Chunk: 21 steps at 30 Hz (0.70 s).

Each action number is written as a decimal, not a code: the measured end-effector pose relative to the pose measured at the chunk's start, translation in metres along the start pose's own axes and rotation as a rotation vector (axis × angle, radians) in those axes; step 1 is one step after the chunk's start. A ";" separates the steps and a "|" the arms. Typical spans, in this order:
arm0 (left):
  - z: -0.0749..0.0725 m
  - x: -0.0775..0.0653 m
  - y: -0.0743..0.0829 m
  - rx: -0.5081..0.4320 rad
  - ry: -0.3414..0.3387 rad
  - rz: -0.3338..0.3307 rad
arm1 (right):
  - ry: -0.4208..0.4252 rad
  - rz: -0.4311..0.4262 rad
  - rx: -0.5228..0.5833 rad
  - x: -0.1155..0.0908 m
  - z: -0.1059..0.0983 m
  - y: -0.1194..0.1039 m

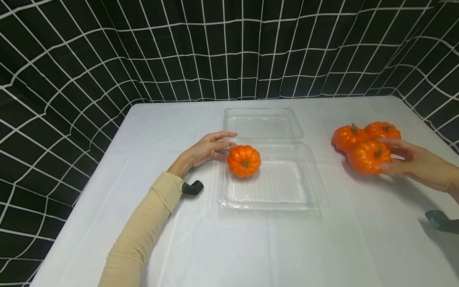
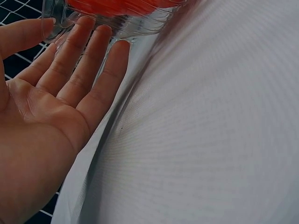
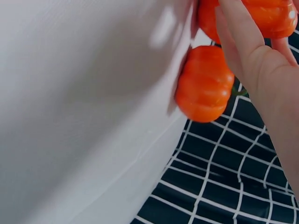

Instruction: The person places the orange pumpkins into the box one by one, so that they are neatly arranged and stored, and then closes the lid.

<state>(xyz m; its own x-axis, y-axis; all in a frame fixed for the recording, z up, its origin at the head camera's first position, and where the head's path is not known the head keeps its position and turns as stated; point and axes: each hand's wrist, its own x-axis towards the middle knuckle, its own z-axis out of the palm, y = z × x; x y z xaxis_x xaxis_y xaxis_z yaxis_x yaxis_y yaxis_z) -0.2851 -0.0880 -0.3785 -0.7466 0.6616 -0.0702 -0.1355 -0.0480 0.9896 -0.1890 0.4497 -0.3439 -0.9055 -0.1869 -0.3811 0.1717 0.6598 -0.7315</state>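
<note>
A clear plastic clamshell box (image 1: 283, 185) lies opened out on the table, its lid (image 1: 263, 125) folded to the far side. Inside its near half, at the left, sits a small orange pumpkin (image 1: 244, 159). My left hand (image 1: 209, 149) touches the box's left edge, fingers mostly straight; in the left wrist view the thumb lies at the plastic rim (image 2: 60, 33). At the right, my right hand (image 1: 416, 161) grips the front pumpkin (image 1: 366, 156) of a cluster, thumb and fingers around its right side. Two more pumpkins, one left (image 1: 347, 139) and one behind (image 1: 386, 130), touch or nearly touch it.
A white cloth (image 1: 201, 247) covers the table. Black netting-patterned curtain (image 1: 242, 52) with white grid lines surrounds its back and sides. Dark wrist camera mounts sit by the left wrist (image 1: 193, 187) and below the right wrist (image 1: 439, 220).
</note>
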 end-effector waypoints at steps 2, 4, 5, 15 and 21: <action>0.000 0.000 0.001 -0.001 0.001 -0.001 | 0.011 -0.012 -0.006 0.000 0.000 -0.004; 0.000 0.000 0.002 0.001 0.003 0.000 | 0.029 -0.024 -0.014 0.000 0.001 -0.008; 0.001 0.000 0.002 0.003 0.004 0.001 | 0.040 -0.033 -0.018 0.001 0.001 -0.010; 0.002 0.001 0.000 0.002 0.005 -0.001 | 0.117 -0.187 0.068 -0.003 0.009 -0.027; 0.001 0.000 -0.002 0.006 0.014 0.001 | 0.210 -0.219 -0.001 -0.003 0.018 -0.045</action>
<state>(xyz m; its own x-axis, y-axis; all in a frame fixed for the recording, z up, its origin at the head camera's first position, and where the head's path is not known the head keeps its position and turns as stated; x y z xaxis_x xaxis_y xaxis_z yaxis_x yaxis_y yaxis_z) -0.2844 -0.0866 -0.3800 -0.7557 0.6511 -0.0704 -0.1304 -0.0442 0.9905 -0.1872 0.4077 -0.3196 -0.9813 -0.1704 -0.0896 -0.0365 0.6216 -0.7825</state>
